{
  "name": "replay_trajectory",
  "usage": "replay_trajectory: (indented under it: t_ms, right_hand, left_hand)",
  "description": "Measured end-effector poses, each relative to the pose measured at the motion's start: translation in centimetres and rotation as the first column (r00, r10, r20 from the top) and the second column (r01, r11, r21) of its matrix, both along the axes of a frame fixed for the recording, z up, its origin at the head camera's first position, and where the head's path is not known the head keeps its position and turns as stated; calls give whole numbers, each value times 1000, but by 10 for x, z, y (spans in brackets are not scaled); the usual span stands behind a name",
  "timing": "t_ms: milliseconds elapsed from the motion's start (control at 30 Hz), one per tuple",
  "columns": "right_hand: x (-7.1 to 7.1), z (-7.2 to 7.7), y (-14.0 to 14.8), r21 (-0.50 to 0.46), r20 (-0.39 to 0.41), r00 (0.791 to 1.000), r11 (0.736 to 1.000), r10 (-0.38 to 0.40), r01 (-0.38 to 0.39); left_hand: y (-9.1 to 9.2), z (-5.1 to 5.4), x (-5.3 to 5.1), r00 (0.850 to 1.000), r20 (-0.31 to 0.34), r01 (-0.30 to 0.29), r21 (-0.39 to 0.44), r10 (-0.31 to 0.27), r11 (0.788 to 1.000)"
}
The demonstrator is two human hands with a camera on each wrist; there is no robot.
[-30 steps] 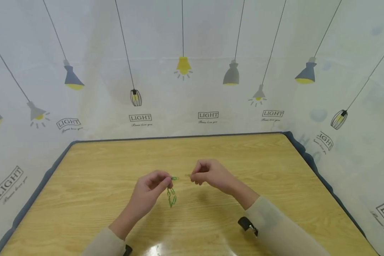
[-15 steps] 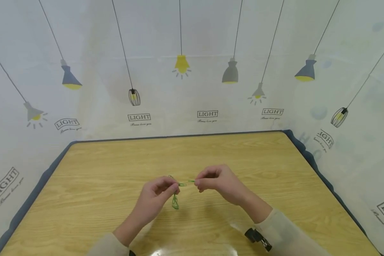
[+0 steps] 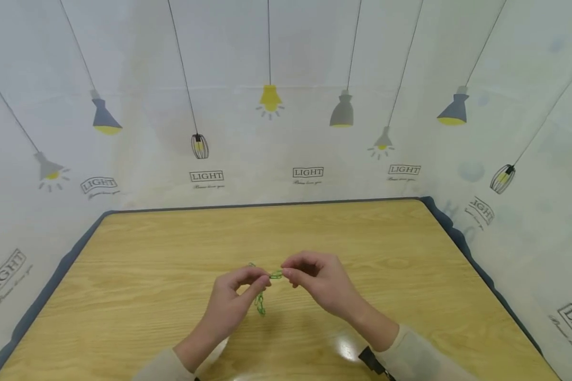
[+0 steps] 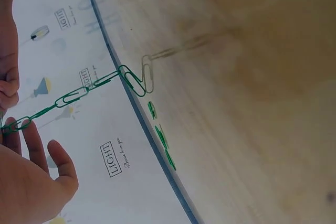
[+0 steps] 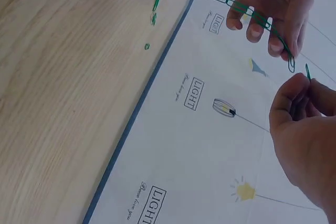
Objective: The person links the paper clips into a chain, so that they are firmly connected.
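My left hand (image 3: pixel 231 299) pinches a chain of green paper clips (image 3: pixel 260 305) near one end, between thumb and fingers. The rest of the chain (image 4: pixel 72 97) runs past the fingers and dangles above the table. From that pinch an end clip (image 5: pixel 291 63) sticks out toward my right hand (image 3: pixel 328 283). Thumb and forefinger of the right hand pinch a single green paper clip (image 5: pixel 308 70). Both clips seem to overlap in the head view, while the right wrist view shows a narrow gap. Whether they are linked I cannot tell.
Below the hands lies a wood-grain table (image 3: pixel 171 248) with a dark blue edge (image 3: pixel 262 203) along its back and sides. A white backdrop (image 3: pixel 248 121) printed with hanging lamps rises behind it and on both sides.
The two hands have come closer together, with the right hand's clip moving left to the chain's end clip. The chain's hanging part has shifted slightly under the left hand.
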State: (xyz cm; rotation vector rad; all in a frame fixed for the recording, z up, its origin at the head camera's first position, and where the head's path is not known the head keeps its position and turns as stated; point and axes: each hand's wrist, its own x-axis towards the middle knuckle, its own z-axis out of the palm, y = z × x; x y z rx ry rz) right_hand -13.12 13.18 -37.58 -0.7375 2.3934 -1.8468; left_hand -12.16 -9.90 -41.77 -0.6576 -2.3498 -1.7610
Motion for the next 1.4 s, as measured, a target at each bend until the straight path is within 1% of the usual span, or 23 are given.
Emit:
replay_trajectory:
  t_ms: [133, 233, 400, 667, 833, 967, 1100, 1233, 1300, 1400]
  right_hand:
    - [1, -3, -6, 14, 4, 1000, 1000, -23, 22]
    - [1, -6, -9, 27, 13, 999, 999, -37, 36]
    - [1, -5, -13, 40, 30, 998, 998, -46, 44]
    - [-2, -4, -10, 67, 103, 994, 997, -33, 27]
    - [-2, -3, -10, 27, 148, 989, 999, -24, 20]
    - [-1, 0, -14, 1, 170, 985, 1000, -18, 18]
    - [0, 1, -16, 12, 188, 982, 1000, -12, 10]
    - [0, 0, -16, 30, 218, 976, 999, -16, 9]
    - [-1, 0, -16, 33, 243, 970, 999, -20, 12]
    - [-2, 1, -15, 27, 279, 960, 1000, -19, 12]
  left_hand:
    - [0, -2, 1, 1000, -4, -24, -2, 24, 1000]
    - [-1, -1, 3, 999, -4, -40, -7, 40, 999]
    - [-1, 0, 4, 998, -22, -55, -30, 55, 998]
    - [-3, 3, 5, 990, -101, -101, -39, 97, 994]
    - [-4, 5, 5, 986, -127, -110, -35, 105, 993]
    - [-3, 4, 5, 979, -172, -115, -40, 106, 993]
    - [-3, 1, 4, 972, -207, -123, -26, 115, 992]
    - [-4, -1, 4, 967, -224, -129, -11, 123, 992]
    - [-4, 0, 4, 965, -232, -128, -9, 123, 992]
    - [-5, 2, 5, 967, -221, -133, -13, 127, 991]
